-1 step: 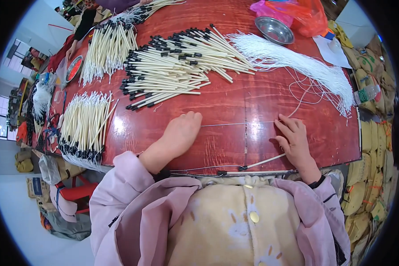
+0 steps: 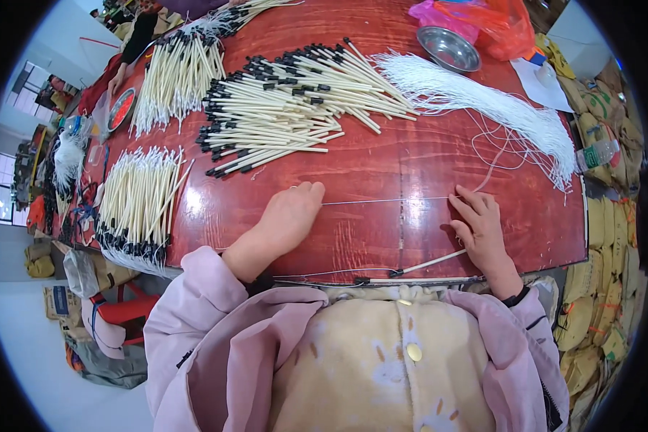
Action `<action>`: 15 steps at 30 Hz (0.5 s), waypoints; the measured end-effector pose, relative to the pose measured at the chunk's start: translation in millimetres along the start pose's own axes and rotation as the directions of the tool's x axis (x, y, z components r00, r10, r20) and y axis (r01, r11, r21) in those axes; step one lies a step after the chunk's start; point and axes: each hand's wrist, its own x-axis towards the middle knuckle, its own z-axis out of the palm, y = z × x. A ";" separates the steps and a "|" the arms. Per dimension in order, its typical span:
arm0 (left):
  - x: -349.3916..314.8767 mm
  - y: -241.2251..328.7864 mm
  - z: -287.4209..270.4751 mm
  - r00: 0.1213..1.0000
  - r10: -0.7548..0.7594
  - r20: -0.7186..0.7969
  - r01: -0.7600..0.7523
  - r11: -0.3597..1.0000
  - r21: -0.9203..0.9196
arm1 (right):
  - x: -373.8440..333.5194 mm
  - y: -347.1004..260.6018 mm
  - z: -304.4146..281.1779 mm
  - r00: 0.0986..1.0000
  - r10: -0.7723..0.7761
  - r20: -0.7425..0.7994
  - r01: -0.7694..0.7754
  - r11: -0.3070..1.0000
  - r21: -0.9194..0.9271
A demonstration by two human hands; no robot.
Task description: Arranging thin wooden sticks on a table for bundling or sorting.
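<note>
A thin white string (image 2: pixel 381 201) is stretched nearly straight across the red table between my hands. My left hand (image 2: pixel 289 214) is closed on its left end, knuckles up. Over the other end, my right hand (image 2: pixel 481 225) rests with fingers apart, its fingertips touching the table where the string reaches them. Below the right palm lies a pale stick with a black cap (image 2: pixel 432 261), partly covered by that hand. Another capped stick (image 2: pixel 425 279) lies along the near table edge, and a loose string (image 2: pixel 324 273) runs left from the caps.
A big pile of black-capped sticks (image 2: pixel 273 108) lies beyond my hands. Stick bundles with white strings (image 2: pixel 138 205) stand at left. A hank of white string (image 2: pixel 482 104), a metal bowl (image 2: pixel 448 49) and plastic bags (image 2: pixel 489 25) are at far right. Another person's hand (image 2: pixel 115 81) shows far left.
My left hand has shifted very slightly to the left, still closed on the string. The right hand keeps its place on the table.
</note>
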 end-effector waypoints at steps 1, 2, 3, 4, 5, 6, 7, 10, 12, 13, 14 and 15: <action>-6.3 -7.2 -6.5 0.998 -0.047 0.031 0.049 0.997 -0.066 | -0.1 2.0 -1.6 1.000 0.012 -0.009 -0.012 1.000 0.001; -9.7 -10.6 -11.1 0.994 -0.091 0.064 0.099 0.987 -0.131 | -0.6 3.7 -2.7 1.000 0.024 -0.019 -0.024 1.000 0.000; -7.8 -11.6 -15.9 0.993 -0.099 0.062 0.106 0.986 -0.130 | -0.6 3.6 -4.0 1.000 0.017 -0.017 -0.017 1.000 0.002; -1.2 -10.4 -20.2 0.992 -0.115 -0.048 0.108 0.987 -0.120 | -1.7 3.1 -5.4 1.000 0.025 -0.015 -0.025 1.000 0.003; 6.3 -9.7 -24.3 0.979 -0.131 -0.159 0.116 0.988 -0.105 | -1.8 2.6 -5.4 1.000 0.028 -0.014 -0.028 1.000 0.007; 13.5 -11.3 -26.9 0.953 -0.143 -0.268 0.122 0.988 -0.091 | -1.8 2.0 -5.3 0.999 0.033 -0.014 -0.032 0.999 0.010; 21.8 -18.0 -24.1 0.951 -0.149 -0.272 0.130 0.988 -0.088 | -2.2 1.5 -5.3 1.000 0.024 -0.014 -0.024 1.000 0.013; 41.1 -48.8 -5.4 0.938 0.027 -0.346 0.051 0.975 0.214 | -0.3 -1.0 -2.9 0.999 0.006 -0.054 -0.005 1.000 0.010; 43.9 -57.1 -7.2 0.930 0.069 -0.362 0.028 0.966 0.256 | 1.6 -2.4 -1.4 0.999 0.005 -0.054 -0.004 1.000 0.023; 44.5 -59.9 -7.2 0.921 0.115 -0.373 0.000 0.955 0.296 | 1.1 -2.8 -0.8 0.999 0.012 -0.052 -0.010 0.999 0.036; 43.2 -61.8 -7.7 0.911 0.160 -0.381 -0.025 0.941 0.336 | 0.8 -3.4 -0.6 0.999 0.017 -0.050 -0.015 0.999 0.049; 42.6 -57.0 -12.9 0.911 0.165 -0.377 -0.033 0.943 0.331 | -1.4 -3.0 -1.2 0.999 0.026 -0.047 -0.024 0.999 0.048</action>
